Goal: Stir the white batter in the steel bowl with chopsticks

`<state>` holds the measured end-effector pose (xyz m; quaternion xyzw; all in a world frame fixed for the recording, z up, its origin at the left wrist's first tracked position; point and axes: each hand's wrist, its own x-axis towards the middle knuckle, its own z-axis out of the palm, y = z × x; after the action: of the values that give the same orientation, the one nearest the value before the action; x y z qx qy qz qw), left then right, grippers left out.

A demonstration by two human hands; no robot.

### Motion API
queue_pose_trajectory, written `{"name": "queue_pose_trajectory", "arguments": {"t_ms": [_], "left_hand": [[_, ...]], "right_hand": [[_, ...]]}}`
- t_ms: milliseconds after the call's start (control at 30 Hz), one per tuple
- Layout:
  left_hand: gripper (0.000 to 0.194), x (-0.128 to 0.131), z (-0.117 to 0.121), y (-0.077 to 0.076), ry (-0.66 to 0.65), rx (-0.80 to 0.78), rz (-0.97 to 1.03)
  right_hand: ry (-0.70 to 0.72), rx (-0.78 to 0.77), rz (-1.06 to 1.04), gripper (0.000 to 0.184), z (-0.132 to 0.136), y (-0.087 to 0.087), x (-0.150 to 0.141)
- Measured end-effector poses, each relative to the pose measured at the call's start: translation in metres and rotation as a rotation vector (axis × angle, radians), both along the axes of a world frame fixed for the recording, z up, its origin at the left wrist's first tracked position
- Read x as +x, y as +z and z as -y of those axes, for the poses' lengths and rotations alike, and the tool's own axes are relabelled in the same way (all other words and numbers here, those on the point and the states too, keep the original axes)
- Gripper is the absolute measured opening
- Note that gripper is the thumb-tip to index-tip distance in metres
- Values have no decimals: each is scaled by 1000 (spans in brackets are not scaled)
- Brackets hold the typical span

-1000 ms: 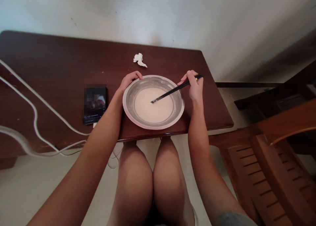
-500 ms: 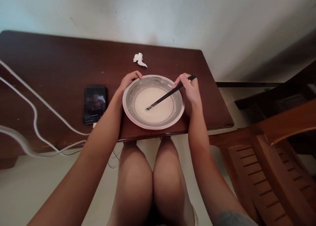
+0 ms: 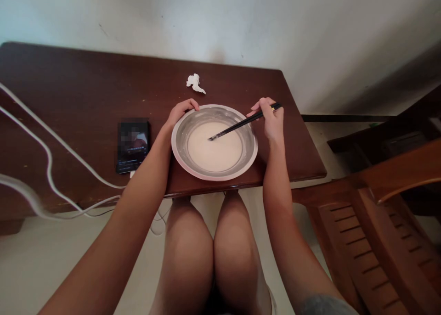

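A wide metal bowl (image 3: 179,156) stands near the front edge of the dark table, with creamy white batter (image 3: 215,152) in its bottom. My left hand (image 3: 181,113) grips the bowl's rim at the upper left, fingers curled over it. Black chopsticks (image 3: 243,121) are held in my right hand (image 3: 272,117), closed round their upper end at the bowl's right side. They slant down to the left, and their whitened tips are at the batter; whether they dip below its surface I cannot tell.
A crumpled white tissue (image 3: 195,83) lies behind the bowl on the table (image 3: 82,85). A phone (image 3: 132,145) with its screen lit is by my left forearm, and white cables (image 3: 50,156) run across the left. A wooden chair (image 3: 365,241) stands at the right.
My right hand has shifted to the right and slightly up. The chopstick tips have moved away from me, towards the far side of the batter. My left hand and the bowl have stayed put.
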<state>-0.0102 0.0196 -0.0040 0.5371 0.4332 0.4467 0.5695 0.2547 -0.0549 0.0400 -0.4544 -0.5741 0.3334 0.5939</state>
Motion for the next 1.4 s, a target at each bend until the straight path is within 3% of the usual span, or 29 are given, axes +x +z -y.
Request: {"name": "queue_pose_trajectory", "arguments": {"t_ms": [67,233,400,567,767,933,1100,1300,1400], "left_hand": [[23,0,0,-1,-5,9,-1],[20,-1,0,-1,-14,64,-28],[18,-1,0,-2,-9,56,-56],[14,-2,0,-3,-8,51,-49],[20,0,1,0,4,43,-47],[20,1,3,2,2,53,-52],[21,1,2,1,12,56,-52],[21,0,2,1,7,78,-56],[22,1,3,4,14,69,-58]], "right_hand": [[-30,-18,-1,45,0,0,0],[79,-39,69,44,1,0,-2],[-58,-2,0,47,-1,0,3],[62,-42,63,47,-1,-2,1],[-55,-7,-11,48,-1,-1,4],[78,-27,78,45,1,-1,0],[-42,-5,16,45,-1,-2,3],[125,-13,66,42,-1,-3,-1],[29,0,34,42,-2,-3,1]]}}
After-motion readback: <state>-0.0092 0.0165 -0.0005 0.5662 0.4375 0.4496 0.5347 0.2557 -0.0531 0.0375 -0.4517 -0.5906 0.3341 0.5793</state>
